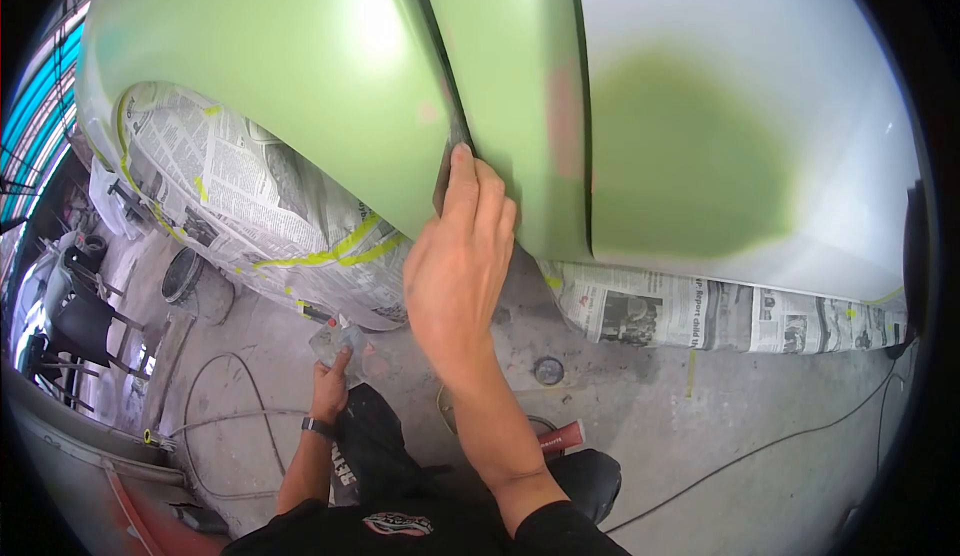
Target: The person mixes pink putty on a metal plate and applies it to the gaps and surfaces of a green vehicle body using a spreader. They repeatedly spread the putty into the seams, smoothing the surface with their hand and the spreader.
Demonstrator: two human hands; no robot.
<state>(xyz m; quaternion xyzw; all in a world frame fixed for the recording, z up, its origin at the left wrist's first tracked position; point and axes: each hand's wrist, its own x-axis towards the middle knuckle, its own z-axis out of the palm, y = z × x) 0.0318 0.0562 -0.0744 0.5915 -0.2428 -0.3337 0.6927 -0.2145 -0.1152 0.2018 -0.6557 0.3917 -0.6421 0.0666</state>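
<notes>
My right hand [460, 246] pinches a dark grey piece of sandpaper [447, 171] against the edge of a green-primed car fender [290, 76], at its gap with the door panel [520, 136]. The fingers point up along the gap, and part of the sheet is hidden under them. Lower down, my left hand [328, 391] is closed around what looks like a clear spray bottle [343, 341] with a red part near its top. This bottle is held low, apart from the bodywork. Pinkish patches show through the green.
Newspaper [240, 176] and yellow tape mask the wheel area, with more newspaper [680, 306] along the sill. A bucket [200, 286] stands at left. On the concrete lie a hose [270, 416], a cable [740, 456], a round lid-like piece [548, 371] and a red object [562, 438].
</notes>
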